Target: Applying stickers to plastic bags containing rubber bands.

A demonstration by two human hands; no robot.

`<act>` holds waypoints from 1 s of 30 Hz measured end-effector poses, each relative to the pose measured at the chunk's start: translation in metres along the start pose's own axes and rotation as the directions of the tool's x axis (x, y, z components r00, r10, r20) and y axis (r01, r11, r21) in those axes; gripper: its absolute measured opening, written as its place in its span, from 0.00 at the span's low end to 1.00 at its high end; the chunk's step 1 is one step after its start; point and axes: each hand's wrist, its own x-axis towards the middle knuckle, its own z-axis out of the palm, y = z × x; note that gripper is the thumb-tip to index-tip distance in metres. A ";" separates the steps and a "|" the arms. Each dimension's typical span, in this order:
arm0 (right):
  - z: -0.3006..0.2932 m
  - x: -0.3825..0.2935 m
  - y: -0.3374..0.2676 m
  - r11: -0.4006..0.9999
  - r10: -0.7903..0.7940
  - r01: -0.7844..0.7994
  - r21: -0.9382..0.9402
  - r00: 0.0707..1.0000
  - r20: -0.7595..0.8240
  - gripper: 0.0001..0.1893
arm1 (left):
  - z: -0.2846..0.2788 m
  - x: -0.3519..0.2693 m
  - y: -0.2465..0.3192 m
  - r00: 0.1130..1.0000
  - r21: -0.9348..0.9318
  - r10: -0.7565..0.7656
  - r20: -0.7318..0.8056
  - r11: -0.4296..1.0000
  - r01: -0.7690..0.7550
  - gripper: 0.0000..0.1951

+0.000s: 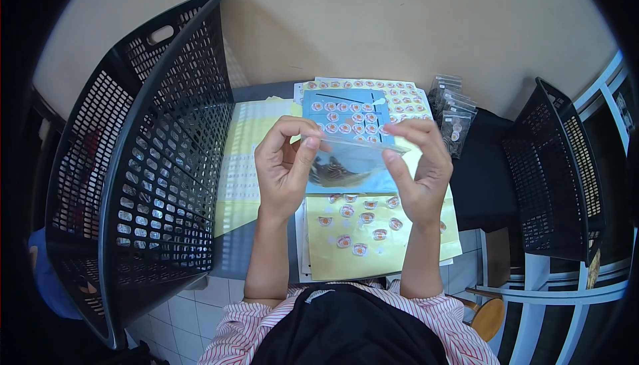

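Note:
A clear plastic zip bag [344, 163] with dark coiled contents hangs between my hands above a blue board [344, 98]. My left hand [289, 160] pinches the bag's upper left corner between thumb and fingers. At its right end, my right hand [419, 165] has thumb and fingers apart around the bag's edge; whether they grip it cannot be told. Round printed stickers [344, 128] lie in rows on the blue board. Below the board, more stickers [367, 218] are scattered over a yellow sheet [344, 265]. A sticker sheet [404, 93] lies behind the board.
A large black perforated plastic crate [169, 130] stands at the left, with packed bags showing through its holes. Filled zip bags [454, 125] are piled at the back right, and a smaller black crate [554, 180] stands farther right. A printed sheet [242, 175] lies at the left.

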 end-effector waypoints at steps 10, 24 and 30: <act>0.015 0.004 -0.019 0.767 -0.253 0.309 -0.562 0.951 0.176 0.05 | 0.003 -0.006 0.006 0.998 0.124 0.050 0.023 0.991 -0.052 0.03; 0.021 -0.003 -0.020 0.735 -0.309 0.341 -0.585 0.938 0.159 0.05 | 0.002 -0.001 0.008 0.985 0.175 -0.032 0.167 0.984 0.002 0.04; 0.020 -0.003 -0.021 0.723 -0.319 0.347 -0.597 0.935 0.156 0.05 | 0.005 -0.001 0.005 0.987 0.212 0.026 0.157 0.976 -0.059 0.02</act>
